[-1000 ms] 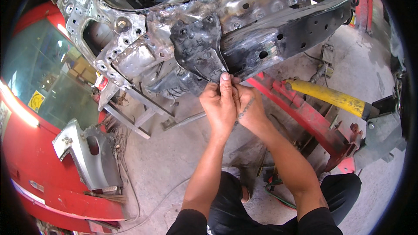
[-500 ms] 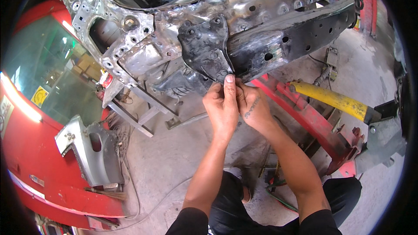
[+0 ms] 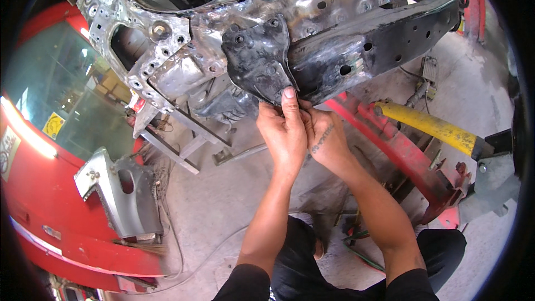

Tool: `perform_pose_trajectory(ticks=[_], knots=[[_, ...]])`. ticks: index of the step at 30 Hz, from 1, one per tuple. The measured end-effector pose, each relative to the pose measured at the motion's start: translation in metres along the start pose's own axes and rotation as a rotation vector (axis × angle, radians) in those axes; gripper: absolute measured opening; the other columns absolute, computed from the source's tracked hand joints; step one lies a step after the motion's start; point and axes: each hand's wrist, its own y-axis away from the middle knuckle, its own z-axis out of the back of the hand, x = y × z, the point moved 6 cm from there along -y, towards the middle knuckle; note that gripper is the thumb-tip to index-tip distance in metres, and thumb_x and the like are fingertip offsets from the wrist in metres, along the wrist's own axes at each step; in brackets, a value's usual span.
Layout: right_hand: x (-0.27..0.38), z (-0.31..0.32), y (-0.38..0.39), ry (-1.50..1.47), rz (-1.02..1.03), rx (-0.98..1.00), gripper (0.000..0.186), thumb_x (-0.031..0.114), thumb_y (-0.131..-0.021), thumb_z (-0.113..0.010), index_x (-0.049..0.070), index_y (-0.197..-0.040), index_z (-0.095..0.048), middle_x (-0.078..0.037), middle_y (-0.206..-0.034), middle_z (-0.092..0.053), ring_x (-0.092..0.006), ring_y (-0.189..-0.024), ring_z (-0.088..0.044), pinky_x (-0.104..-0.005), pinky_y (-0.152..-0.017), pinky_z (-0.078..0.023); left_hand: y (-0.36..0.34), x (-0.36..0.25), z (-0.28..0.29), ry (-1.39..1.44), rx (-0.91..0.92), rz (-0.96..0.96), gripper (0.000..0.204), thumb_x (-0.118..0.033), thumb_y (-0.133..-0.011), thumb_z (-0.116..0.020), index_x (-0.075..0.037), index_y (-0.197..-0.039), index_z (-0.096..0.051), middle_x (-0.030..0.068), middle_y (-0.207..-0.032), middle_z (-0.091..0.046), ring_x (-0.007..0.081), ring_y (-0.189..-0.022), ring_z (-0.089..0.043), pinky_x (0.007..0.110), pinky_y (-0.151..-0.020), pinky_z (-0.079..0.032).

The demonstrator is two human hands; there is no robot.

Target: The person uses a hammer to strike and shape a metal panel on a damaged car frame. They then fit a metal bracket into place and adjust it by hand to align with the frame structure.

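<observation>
A black metal bracket [image 3: 257, 58] with bolt holes lies against the bare, scorched-looking metal of a vehicle's front frame [image 3: 312, 14]. My left hand [image 3: 282, 134] is closed on the bracket's lower tip, its thumb pressed flat on the front face and its fingers curled beneath. Right beside it, my right hand [image 3: 327, 136] is also closed at the same lower edge, its fingertips mostly hidden behind the left hand. A long black beam [image 3: 384, 50] with round holes runs off to the right of the bracket.
A red lift arm [image 3: 390, 153] and a yellow cylinder [image 3: 426, 127] stand to the right. Metal stand legs [image 3: 178, 139] sit below the frame. On the left, a silver fender panel [image 3: 125, 195] leans by a red vehicle [image 3: 39, 206]. Cables [image 3: 173, 239] trail over the floor.
My left thumb has slid slightly up and left onto the bracket's lower corner, covering the round spot that showed there. Both hands keep their hold; the whole view has shifted a little.
</observation>
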Motion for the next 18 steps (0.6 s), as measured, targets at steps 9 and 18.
perform_pose_trajectory(ticks=[9, 18], knots=[[0.005, 0.001, 0.001, 0.063, -0.018, 0.021, 0.033, 0.028, -0.098, -0.056, 0.003, -0.114, -0.071, -0.024, -0.073, -0.067, -0.0435, -0.067, -0.067, -0.0499, -0.062, -0.053, -0.001, -0.001, 0.0, -0.116, -0.036, -0.049, 0.042, -0.035, -0.102, -0.064, 0.0, -0.08, -0.054, 0.003, -0.063, -0.058, 0.0096, -0.059, -0.05, 0.029, -0.056, -0.044], [0.006, 0.002, -0.001, 0.039, -0.001, 0.037, 0.033, 0.025, -0.098, -0.055, 0.005, -0.119, -0.069, -0.024, -0.075, -0.068, -0.044, -0.069, -0.068, -0.0509, -0.062, -0.053, -0.001, -0.004, -0.006, 0.024, -0.019, -0.022, 0.038, -0.034, -0.102, -0.064, -0.001, -0.085, -0.054, 0.0016, -0.063, -0.057, 0.0075, -0.058, -0.05, 0.026, -0.055, -0.042]])
